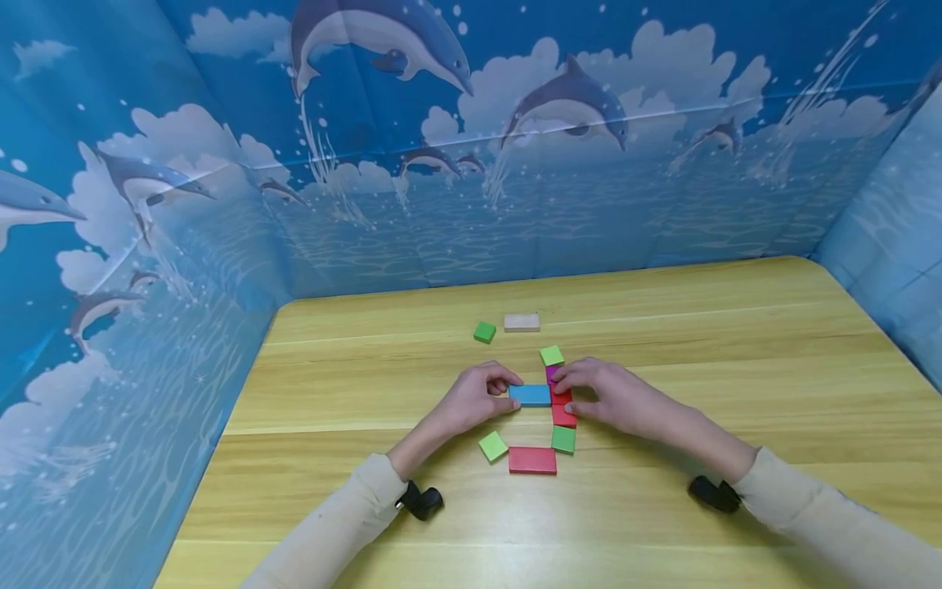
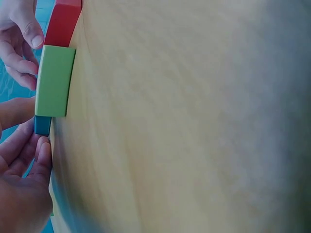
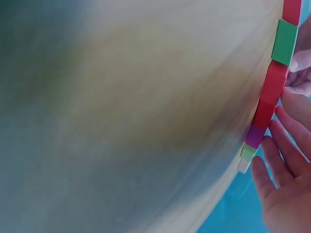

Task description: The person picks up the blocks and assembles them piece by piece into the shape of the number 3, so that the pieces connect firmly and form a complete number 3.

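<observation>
My left hand (image 1: 482,395) pinches the left end of a blue block (image 1: 531,396) between thumb and fingers. The block's right end meets a column of small blocks. My right hand (image 1: 614,397) rests at that column's right side, its fingertips touching around two red blocks (image 1: 564,415). A purple block (image 1: 551,373), partly covered by the fingers, lies above them. At the column's top is a light green block (image 1: 551,355); a green block (image 1: 563,440) is at its lower end. In the right wrist view the right hand (image 3: 286,170) has its fingers spread along the row.
A long red block (image 1: 532,460) and a tilted light green block (image 1: 494,447) lie nearer the person. Farther back are a green block (image 1: 484,332) and a pale block (image 1: 522,322). The wooden table (image 1: 699,327) meets a dolphin-print cloth (image 1: 478,221) at its back and sides.
</observation>
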Motion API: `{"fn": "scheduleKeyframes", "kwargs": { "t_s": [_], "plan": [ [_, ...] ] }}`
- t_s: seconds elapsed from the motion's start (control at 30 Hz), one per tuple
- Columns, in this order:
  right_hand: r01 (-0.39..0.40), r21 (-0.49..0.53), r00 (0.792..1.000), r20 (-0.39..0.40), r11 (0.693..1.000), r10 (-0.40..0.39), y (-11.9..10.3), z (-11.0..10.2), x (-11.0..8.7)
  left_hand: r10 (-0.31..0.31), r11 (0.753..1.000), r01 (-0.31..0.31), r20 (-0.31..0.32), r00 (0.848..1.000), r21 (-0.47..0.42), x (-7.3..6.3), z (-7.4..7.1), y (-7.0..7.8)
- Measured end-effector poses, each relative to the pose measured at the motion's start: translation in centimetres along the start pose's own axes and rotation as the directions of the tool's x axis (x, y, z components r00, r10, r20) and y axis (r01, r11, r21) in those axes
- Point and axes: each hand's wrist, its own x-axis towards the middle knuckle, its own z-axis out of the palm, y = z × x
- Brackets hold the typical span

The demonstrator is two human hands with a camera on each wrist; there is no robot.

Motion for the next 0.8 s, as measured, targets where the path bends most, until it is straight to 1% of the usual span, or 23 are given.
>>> {"fn": "scheduleKeyframes", "kwargs": {
  "t_s": [0.13,0.27,0.4,0.57,0.63,0.8],
  "plan": [
    [0.0,-0.033,1.0,0.0,0.999,0.0,-0.07,-0.01,-0.07,-0.001,1.0,0.001,0.002,1.0,-0.005,-0.01,0.13,0.0],
    [-0.003,-0.041,1.0,-0.005,0.999,0.003,-0.01,0.02,-0.12,-0.001,1.0,0.001,0.005,1.0,-0.009,-0.03,0.18,0.02],
    [-0.014,-0.017,1.0,-0.009,1.0,0.014,0.14,0.12,-0.09,0.006,1.0,-0.006,0.007,1.0,-0.012,-0.05,0.09,0.09],
    [-0.04,0.048,0.999,-0.013,0.998,0.04,0.41,0.27,-0.15,0.022,1.0,-0.022,0.019,1.0,-0.015,0.01,0.1,-0.04],
    [-0.045,0.069,0.999,-0.016,0.997,0.047,0.49,0.3,-0.19,0.019,1.0,-0.019,0.023,1.0,-0.012,0.03,0.1,-0.1],
    [-0.04,0.079,0.999,-0.015,0.996,0.041,0.5,0.3,-0.1,0.019,1.0,-0.019,0.031,0.999,-0.021,0.03,-0.08,-0.03]
  ]
}}
